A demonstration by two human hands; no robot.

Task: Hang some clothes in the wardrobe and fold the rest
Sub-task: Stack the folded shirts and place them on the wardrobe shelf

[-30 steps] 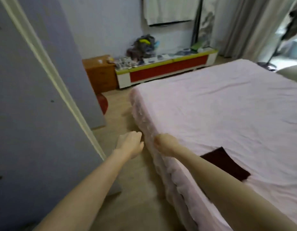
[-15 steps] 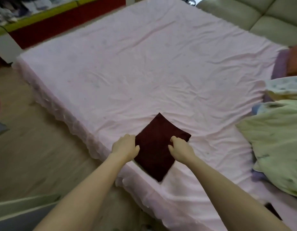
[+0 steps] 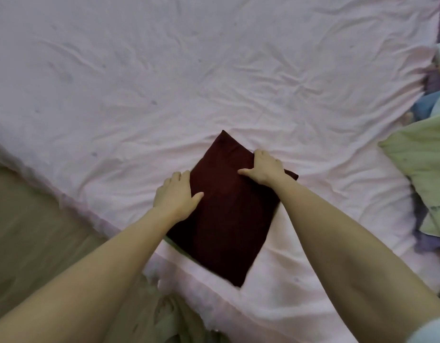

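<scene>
Both hands gripped a folded dark maroon garment point(image 3: 228, 219) near the bed's front edge.

Lay flat on the pink bed sheet point(image 3: 164, 82), turned like a diamond, far corner toward 12 o'clock, near corner at 6 o'clock just short of the frilled bed edge point(image 3: 73, 206). Gripped at its 9 o'clock side by the left hand point(image 3: 175, 196), thumb on top, fingers curled round the edge. Held at its 2 o'clock corner by the right hand point(image 3: 264, 167), fingers bent over the far edge. Wide, wrinkled, open sheet from 10 to 1 o'clock. Bounded at 3 o'clock by a pale green quilt point(image 3: 421, 167), well apart from the garment. Floor point(image 3: 28, 231) below the edge at 8 o'clock. Looked plain, smooth, thickly folded.
</scene>
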